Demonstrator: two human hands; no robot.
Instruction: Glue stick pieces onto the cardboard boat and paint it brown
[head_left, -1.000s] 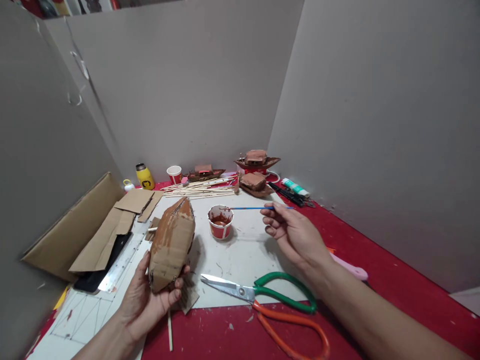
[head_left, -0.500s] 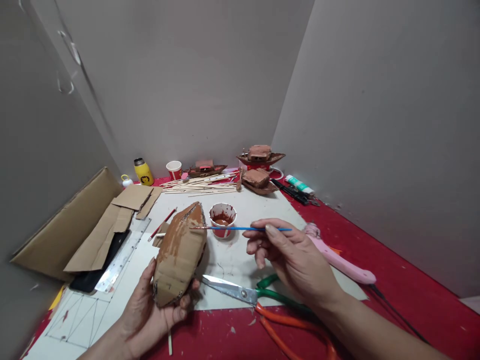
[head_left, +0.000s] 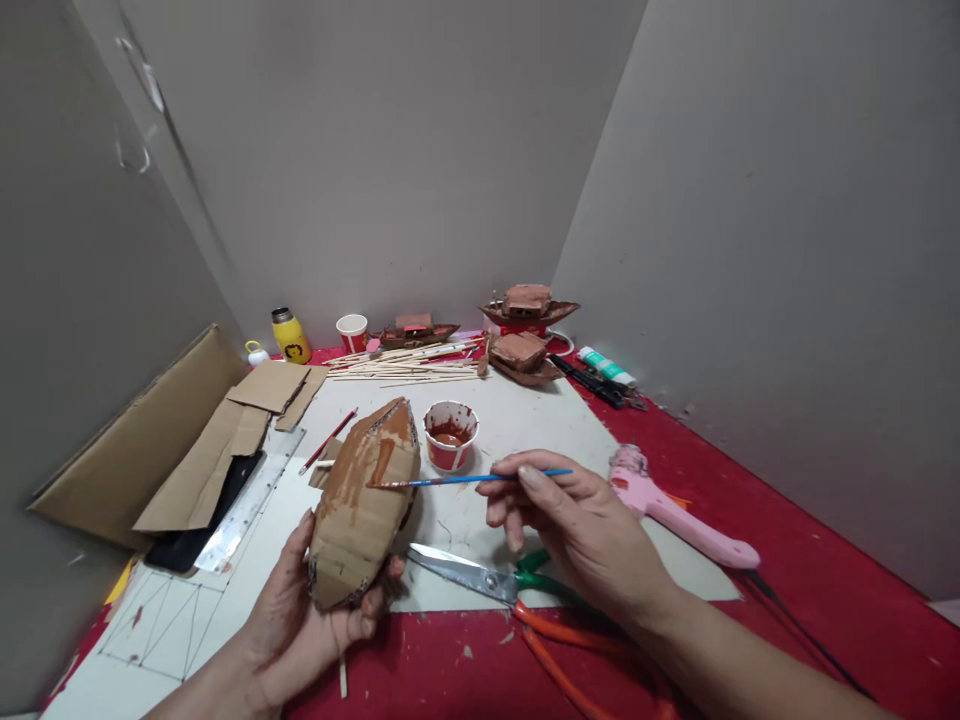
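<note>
My left hand is closed around the lower end of a cardboard model boat, its underside turned up toward me. Brown paint covers the boat's upper part in streaks; the lower part is bare cardboard. In my right hand, thumb and fingers pinch a thin blue paintbrush. The brush's tip lies against the boat's surface, by a fresh brown stroke. Just beyond the brush stands a paper cup with brown paint inside. Scissors with green and orange handles lie below my right hand, partly hidden by it.
Cardboard pieces, a metal ruler and a dark phone-like slab lie left. Wooden sticks, a yellow bottle and painted model boats are at the back. A pink glue gun with a cord lies right.
The brush tip has moved slightly down and left on the boat, and a wet brown stroke now shows above it. The left hand's hold is unchanged; the view has shifted slightly.
</note>
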